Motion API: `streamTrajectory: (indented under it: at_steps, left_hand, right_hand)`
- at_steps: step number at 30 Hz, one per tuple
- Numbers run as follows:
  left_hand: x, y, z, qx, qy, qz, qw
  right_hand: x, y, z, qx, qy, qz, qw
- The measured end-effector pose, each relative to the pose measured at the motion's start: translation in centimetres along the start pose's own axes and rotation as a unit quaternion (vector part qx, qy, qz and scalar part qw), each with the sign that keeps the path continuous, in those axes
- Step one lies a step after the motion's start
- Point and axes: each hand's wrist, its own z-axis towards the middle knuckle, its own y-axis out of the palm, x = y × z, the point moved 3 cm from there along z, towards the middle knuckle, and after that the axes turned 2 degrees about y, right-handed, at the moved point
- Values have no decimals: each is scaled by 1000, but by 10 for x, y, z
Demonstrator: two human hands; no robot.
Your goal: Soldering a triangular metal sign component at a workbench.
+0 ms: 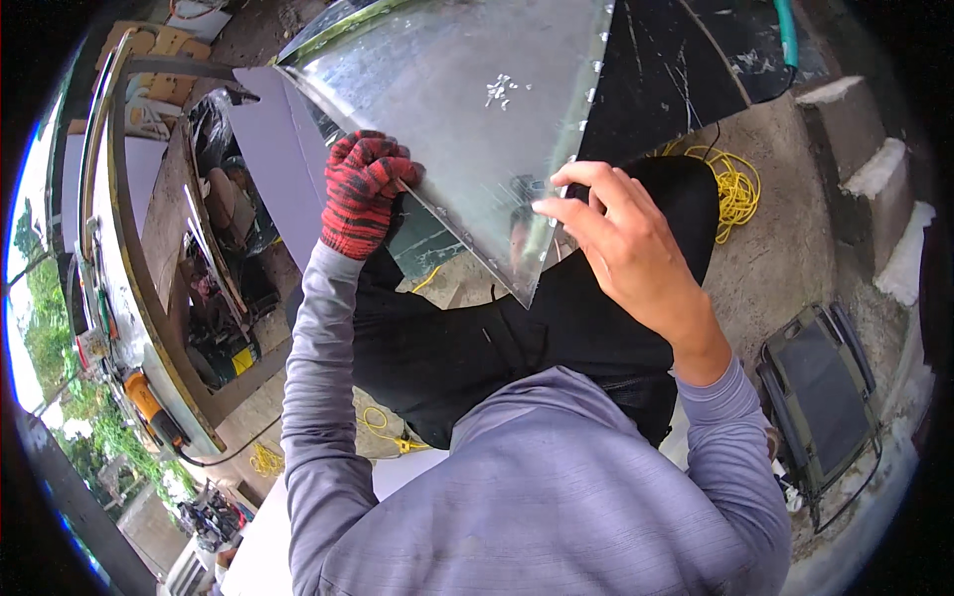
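A grey, wedge-shaped metal sheet [447, 119] extends away from me above my lap, its narrow tip toward my body. My left hand [366, 189], in a red-and-black knit glove, is closed around its left edge. At the right edge, near the tip, is my bare right hand [626, 233]. Its thumb and index finger are bent together in a pinch at the rim, and whatever sits between them is too small to make out. Several small shiny metal pieces [502, 91] lie loose on the sheet. More small bits dot its right rim.
An orange power tool [154, 407] with a cord hangs on the curved frame at left. Yellow cable [737, 194] lies coiled on the floor at right, near concrete blocks [874, 189]. A dark flat panel with a frame [823, 392] stands lower right. A teal-handled tool [787, 35] is at upper right.
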Motion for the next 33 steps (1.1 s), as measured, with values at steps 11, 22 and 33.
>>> streamTrajectory:
  at_steps: [11,22,33]
  left_hand:
    - [26,-7,12,-22,35,-33,999]
    - [40,-17,15,-27,135,122,983]
    - [41,-15,13,-80,60,12,995]
  right_hand:
    - [12,18,-2,-35,-57,36,997]
    - [4,9,-16,-48,-58,21,997]
    - [6,9,-21,-59,-42,21,997]
